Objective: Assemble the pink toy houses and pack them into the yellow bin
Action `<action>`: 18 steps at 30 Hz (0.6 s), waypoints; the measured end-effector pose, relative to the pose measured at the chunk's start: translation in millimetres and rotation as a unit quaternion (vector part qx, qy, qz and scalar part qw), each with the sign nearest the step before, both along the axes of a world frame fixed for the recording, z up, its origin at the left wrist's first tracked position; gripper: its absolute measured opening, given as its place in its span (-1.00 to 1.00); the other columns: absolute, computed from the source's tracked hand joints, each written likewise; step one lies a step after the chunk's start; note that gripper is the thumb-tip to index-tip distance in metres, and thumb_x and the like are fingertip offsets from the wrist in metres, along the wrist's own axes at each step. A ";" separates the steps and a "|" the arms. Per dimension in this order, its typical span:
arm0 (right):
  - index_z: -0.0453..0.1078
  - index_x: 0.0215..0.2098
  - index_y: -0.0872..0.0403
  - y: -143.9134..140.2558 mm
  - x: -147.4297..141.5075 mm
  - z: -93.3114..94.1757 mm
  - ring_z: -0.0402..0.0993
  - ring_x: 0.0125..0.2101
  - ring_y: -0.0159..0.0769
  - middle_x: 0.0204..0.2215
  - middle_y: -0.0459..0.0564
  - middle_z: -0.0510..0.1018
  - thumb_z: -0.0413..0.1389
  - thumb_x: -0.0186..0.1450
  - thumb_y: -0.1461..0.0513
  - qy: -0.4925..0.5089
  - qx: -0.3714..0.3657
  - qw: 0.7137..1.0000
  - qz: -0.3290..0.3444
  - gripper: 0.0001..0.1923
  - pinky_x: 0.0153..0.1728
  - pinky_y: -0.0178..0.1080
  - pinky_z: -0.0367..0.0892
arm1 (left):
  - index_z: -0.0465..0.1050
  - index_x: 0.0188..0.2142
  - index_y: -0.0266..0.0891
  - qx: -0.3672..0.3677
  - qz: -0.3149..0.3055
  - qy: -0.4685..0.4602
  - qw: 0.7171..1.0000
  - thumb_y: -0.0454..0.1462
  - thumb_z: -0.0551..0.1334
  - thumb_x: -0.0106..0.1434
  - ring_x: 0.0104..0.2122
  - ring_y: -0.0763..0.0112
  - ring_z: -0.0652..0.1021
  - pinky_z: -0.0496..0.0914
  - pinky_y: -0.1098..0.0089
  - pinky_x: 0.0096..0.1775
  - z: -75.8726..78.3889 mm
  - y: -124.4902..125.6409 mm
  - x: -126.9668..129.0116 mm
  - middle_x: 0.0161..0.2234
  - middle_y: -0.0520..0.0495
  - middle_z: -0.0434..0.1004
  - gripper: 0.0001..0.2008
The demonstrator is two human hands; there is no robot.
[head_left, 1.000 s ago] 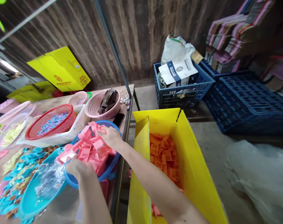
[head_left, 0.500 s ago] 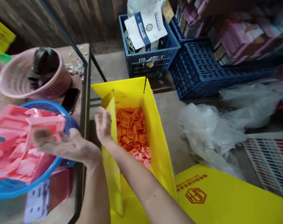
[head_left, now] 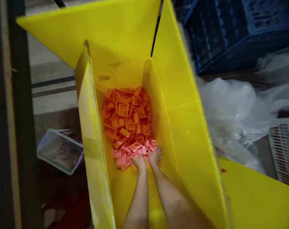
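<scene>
Small orange and pink plastic pieces (head_left: 127, 124) are heaped at the bottom of the yellow bin (head_left: 182, 121). Both hands, left (head_left: 139, 161) and right (head_left: 155, 156), are now pressed into the pink pieces, having been raised half a second ago; whether either grip is closed cannot be told

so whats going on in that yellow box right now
A person is reaching both arms deep into a tall yellow box. The left hand and right hand sit side by side at the near edge of a heap of small pink and orange plastic pieces on the box floor. Whether either hand has a grip on any pieces cannot be told. Outside the box lie a clear plastic tub on one side and crumpled clear plastic sheeting and blue crates on the other.
</scene>
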State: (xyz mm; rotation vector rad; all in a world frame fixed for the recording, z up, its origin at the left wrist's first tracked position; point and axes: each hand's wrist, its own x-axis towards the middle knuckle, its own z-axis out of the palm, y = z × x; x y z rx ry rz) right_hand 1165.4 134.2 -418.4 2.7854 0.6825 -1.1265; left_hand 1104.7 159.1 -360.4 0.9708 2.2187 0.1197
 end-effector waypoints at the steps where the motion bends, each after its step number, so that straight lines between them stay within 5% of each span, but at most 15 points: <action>1: 0.04 0.23 0.15 3.2 -0.1 -16.5 -0.03 0.21 -0.06 0.23 0.24 0.08 -0.01 0.25 0.19 0.003 -0.009 1.000 0.028 -0.40 0.09 -0.01 0.06 | 0.20 0.04 -0.37 -0.003 0.043 0.018 0.999 -0.42 0.10 0.21 -0.21 0.23 0.51 0.42 0.17 -0.16 -5.6 -9.4 -5.8 -0.09 -0.29 0.34 -0.62; 4: -0.03 0.26 0.12 18.7 1.8 -58.8 -0.17 0.26 -0.10 0.28 0.21 -0.04 0.04 0.24 0.11 0.013 -0.043 0.995 0.091 -0.32 0.11 0.04 0.00 | 0.10 0.08 -0.33 0.019 0.136 0.050 0.989 -0.45 0.05 0.18 -0.15 0.25 0.50 0.41 0.23 -0.12 -2.9 -23.3 -18.7 -0.01 -0.33 0.23 -0.56; 8: 0.12 0.19 0.18 38.5 5.7 -91.5 -0.10 0.23 -0.02 0.25 0.28 0.04 0.08 0.23 0.06 0.017 -0.100 0.985 0.137 -0.36 0.06 0.10 0.06 | 0.16 0.06 -0.20 0.185 0.142 0.006 0.972 -0.35 0.07 0.22 -0.04 0.29 0.42 0.37 0.27 -0.05 34.9 -6.5 -35.5 0.01 -0.22 0.22 -0.61; 10: 0.23 0.11 0.21 44.8 7.8 -97.1 -0.04 0.21 0.01 0.19 0.29 0.15 0.08 0.24 0.07 0.017 -0.125 0.980 0.152 -0.45 0.05 0.11 0.07 | 0.18 0.06 -0.18 0.275 0.086 0.014 0.958 -0.30 0.09 0.22 0.00 0.25 0.37 0.33 0.22 -0.01 56.9 6.5 -57.8 -0.01 -0.20 0.25 -0.61; 13: 0.31 0.02 0.17 48.8 11.3 -97.3 0.11 0.15 -0.02 0.10 0.18 0.29 0.08 0.27 0.10 0.023 -0.158 0.974 0.159 -0.58 0.06 0.10 0.09 | 0.23 0.04 -0.21 0.329 -0.087 0.070 0.938 -0.30 0.11 0.21 -0.02 0.24 0.36 0.35 0.21 -0.04 74.0 16.5 -113.8 -0.04 -0.20 0.28 -0.62; 15: 0.32 -0.01 0.13 48.7 13.1 -95.6 0.21 0.09 -0.08 0.06 0.09 0.33 0.08 0.28 0.10 0.030 -0.168 0.973 0.156 -0.62 0.06 0.08 0.13 | 0.26 0.02 -0.24 0.320 -0.199 0.125 0.918 -0.31 0.11 0.20 -0.05 0.21 0.38 0.36 0.19 -0.06 69.3 18.0 -156.2 -0.09 -0.22 0.30 -0.64; 18: 0.30 0.00 0.12 46.7 14.6 -92.5 0.27 0.03 -0.13 0.04 0.07 0.35 0.08 0.29 0.10 0.042 -0.163 0.976 0.140 -0.63 0.02 0.05 0.20 | 0.21 0.05 -0.31 0.302 -0.240 0.172 0.906 -0.29 0.07 0.22 -0.11 0.20 0.41 0.42 0.22 -0.16 42.1 23.5 -201.2 -0.11 -0.26 0.29 -0.61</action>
